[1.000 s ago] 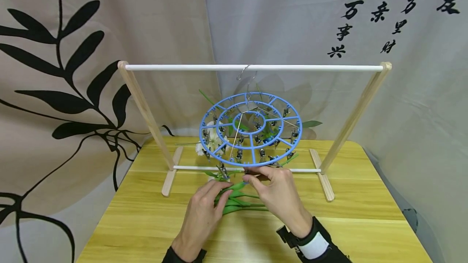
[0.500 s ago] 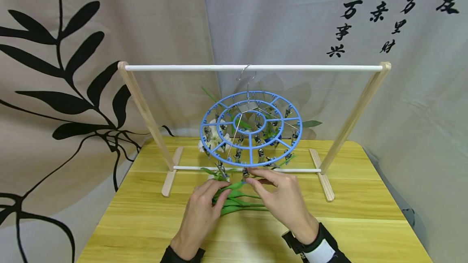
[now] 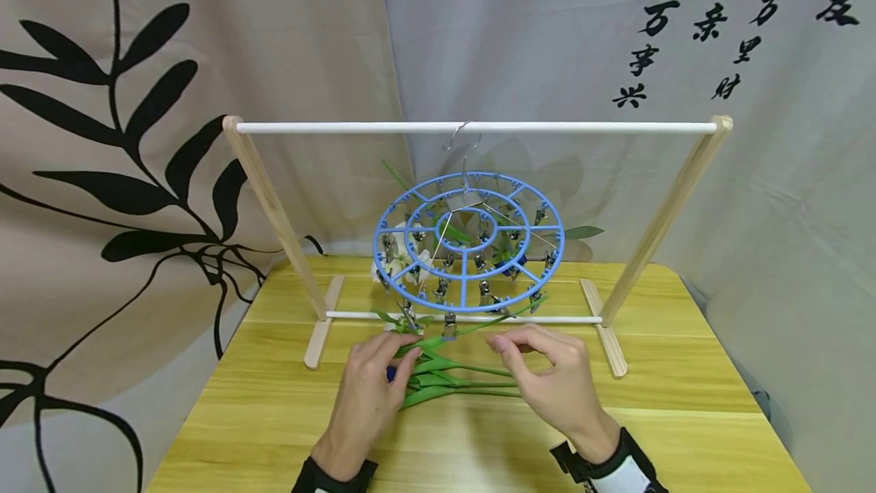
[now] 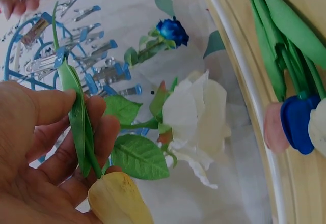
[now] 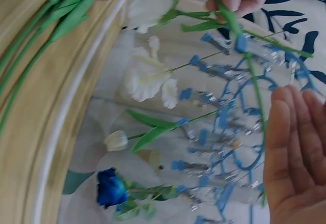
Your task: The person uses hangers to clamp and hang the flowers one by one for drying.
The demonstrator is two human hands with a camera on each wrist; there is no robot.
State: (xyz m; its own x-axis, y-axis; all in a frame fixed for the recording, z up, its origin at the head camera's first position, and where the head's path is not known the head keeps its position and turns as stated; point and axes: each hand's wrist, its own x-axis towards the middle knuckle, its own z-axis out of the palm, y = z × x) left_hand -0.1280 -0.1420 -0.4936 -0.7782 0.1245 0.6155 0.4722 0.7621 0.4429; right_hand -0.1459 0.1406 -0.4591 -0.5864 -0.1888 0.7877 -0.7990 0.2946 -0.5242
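My left hand (image 3: 372, 379) pinches the green leaf and stem of a yellow tulip (image 4: 119, 198) between thumb and fingers. A metal clip (image 3: 449, 326) with blue tips grips that stem just beyond the fingers. It is one of several clips hanging from a round blue clip hanger (image 3: 472, 308). To the right of the clip, my right hand (image 3: 557, 375) is apart from everything, its fingers loosely extended in the right wrist view. Under the hanger, other clips hold flowers, among them a white rose (image 4: 191, 107), a blue rose (image 5: 112, 187) and a white tulip (image 5: 116, 140).
Several tulips lie on the wooden table, their green stems (image 3: 479, 392) pointing right; a blue tulip (image 4: 298, 124) and a pink tulip (image 4: 276, 127) show among them. The hanger hooks over the white top bar (image 3: 342, 128) of a wooden rack, whose lower bar (image 3: 568, 319) runs behind my hands.
My right hand has let go of the clip and drawn back to the right. The clip now stays on the tulip stem, shifted slightly left, while my left hand keeps its pinch.
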